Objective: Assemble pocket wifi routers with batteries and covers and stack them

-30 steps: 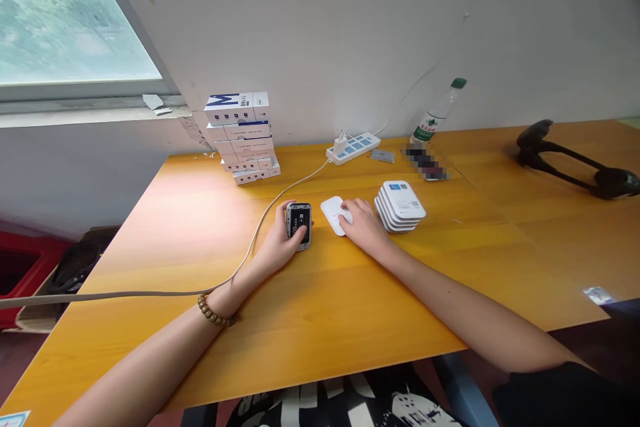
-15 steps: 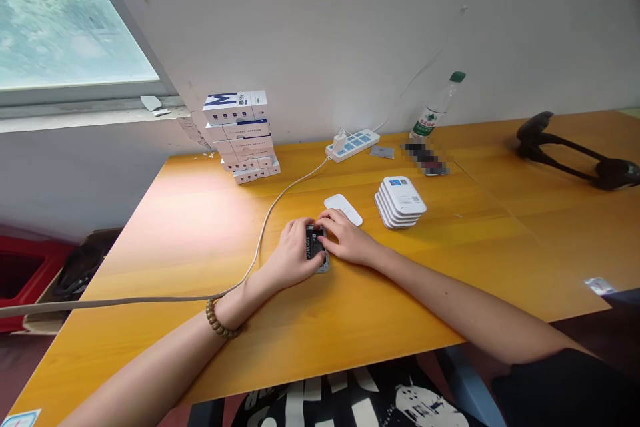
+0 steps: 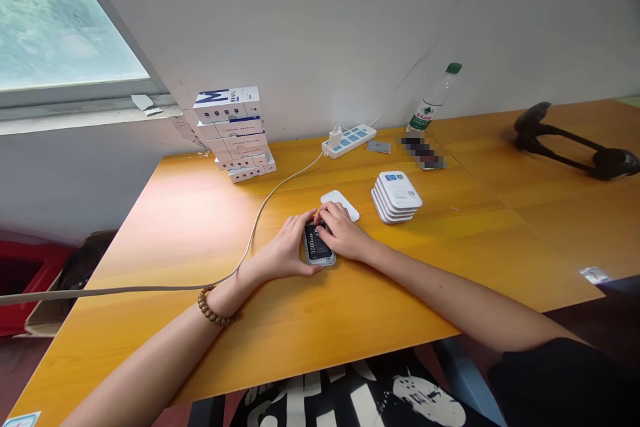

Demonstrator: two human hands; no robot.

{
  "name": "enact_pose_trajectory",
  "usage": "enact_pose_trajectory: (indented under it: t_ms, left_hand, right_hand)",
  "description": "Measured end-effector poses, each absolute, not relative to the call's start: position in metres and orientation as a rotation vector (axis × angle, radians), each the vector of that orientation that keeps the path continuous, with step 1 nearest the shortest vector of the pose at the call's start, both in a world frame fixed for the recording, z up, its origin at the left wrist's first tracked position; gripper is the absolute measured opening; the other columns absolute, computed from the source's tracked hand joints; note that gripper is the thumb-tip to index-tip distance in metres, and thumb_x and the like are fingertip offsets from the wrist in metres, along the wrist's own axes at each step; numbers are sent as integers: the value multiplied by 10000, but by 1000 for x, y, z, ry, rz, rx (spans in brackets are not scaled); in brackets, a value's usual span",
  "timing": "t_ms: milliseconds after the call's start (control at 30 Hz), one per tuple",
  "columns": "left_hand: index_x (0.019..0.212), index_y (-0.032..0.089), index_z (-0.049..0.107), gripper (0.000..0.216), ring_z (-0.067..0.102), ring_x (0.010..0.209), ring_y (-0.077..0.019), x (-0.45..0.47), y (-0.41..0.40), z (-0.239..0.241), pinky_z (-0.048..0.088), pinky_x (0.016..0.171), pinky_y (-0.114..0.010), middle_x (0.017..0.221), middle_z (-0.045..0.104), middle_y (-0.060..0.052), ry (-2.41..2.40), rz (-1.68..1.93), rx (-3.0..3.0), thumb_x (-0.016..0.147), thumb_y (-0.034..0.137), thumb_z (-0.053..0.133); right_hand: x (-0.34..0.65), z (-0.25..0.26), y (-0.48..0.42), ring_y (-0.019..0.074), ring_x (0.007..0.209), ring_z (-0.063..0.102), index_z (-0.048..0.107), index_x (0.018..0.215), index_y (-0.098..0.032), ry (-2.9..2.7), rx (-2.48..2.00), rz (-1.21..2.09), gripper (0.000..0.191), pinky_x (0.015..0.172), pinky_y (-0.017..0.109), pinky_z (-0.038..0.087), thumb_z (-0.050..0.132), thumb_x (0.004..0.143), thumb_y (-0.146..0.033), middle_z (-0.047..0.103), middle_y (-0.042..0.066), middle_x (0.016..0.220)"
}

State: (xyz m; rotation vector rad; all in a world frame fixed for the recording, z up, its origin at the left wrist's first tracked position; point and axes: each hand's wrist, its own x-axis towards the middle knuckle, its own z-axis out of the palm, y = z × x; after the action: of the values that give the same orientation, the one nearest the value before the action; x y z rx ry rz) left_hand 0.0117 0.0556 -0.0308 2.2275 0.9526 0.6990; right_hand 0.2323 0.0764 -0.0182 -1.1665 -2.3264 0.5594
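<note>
A small white electronic device (image 3: 327, 260) lies on the table with its back off, baring a black battery (image 3: 314, 247) marked 3000mAh. Around its left side curls my left hand (image 3: 286, 250), closed on the device, fingers along the far left edge and thumb at the near end. My right hand (image 3: 343, 233) is over the upper right part of the device. Its thumb and fingers are bent together at the far end, hiding what is between them. Just beyond lies a loose white cover (image 3: 345, 201), apart from the device.
To the right stands a stack of white devices (image 3: 397, 197). White boxes (image 3: 235, 137) are piled at the back left. A power strip (image 3: 350, 140) lies by the wall; its cable (image 3: 250, 240) runs past my left wrist. Farther right are a bottle (image 3: 430, 103) and a black object (image 3: 565, 140).
My left thumb has slid off the battery to the near edge of the device, so more of the battery shows. My right fingers remain at the far end. The view has shifted slightly.
</note>
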Motion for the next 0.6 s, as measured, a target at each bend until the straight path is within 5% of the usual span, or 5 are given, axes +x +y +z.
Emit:
enact_pose_trajectory:
  t_ms: [367, 600]
  left_hand:
    - [1577, 288, 290, 1122, 464, 1506, -430, 19, 51, -35, 426, 1243, -663, 1578, 460, -180, 895, 830, 2298, 646, 291, 918]
    - [1575, 286, 268, 1106, 512, 1470, -412, 18, 52, -33, 466, 1218, -636, 1556, 482, -182, 917, 825, 2260, 665, 300, 896]
  right_hand:
    - [224, -18, 78, 304, 1135, 528, 558, 926, -222, -2237, -1329, 636, 100, 1088, 507, 458, 499, 998, -187, 591, 125, 1169]
    - [235, -8, 73, 257, 1017, 585, 506, 917, -250, -2046, -1036, 869, 58, 975, 454, 504, 546, 957, -240, 597, 52, 1010]
